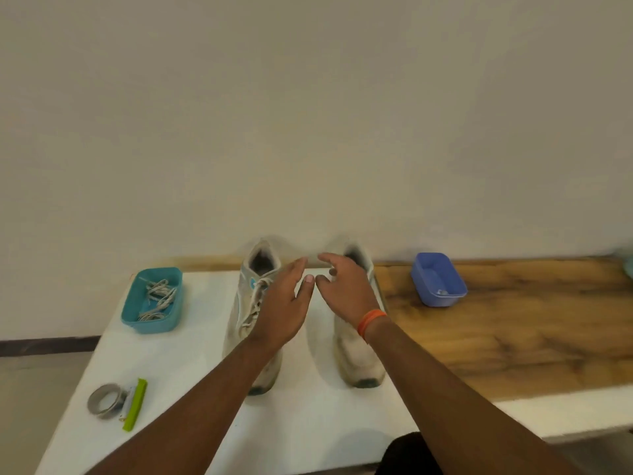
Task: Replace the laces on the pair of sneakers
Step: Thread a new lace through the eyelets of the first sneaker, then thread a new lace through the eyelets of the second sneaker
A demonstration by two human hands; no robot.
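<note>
On the white bench (191, 337), mid-way along its far edge, stand two worn, dirty off-white sneakers, toes toward the person, the left sneaker (255, 323) laced, the right sneaker (356, 358) largely hidden, while above them the left hand (282, 310) and right hand (346, 289) hover with fingers relaxed, gripping nothing

- My white table (191, 337) carries two sneakers (251, 317) mid-top.
- Teal lace tray (152, 299): far left corner.
- Tape roll (106, 401): left edge.
- Blue tray (438, 279): wooden part (513, 320).
</note>
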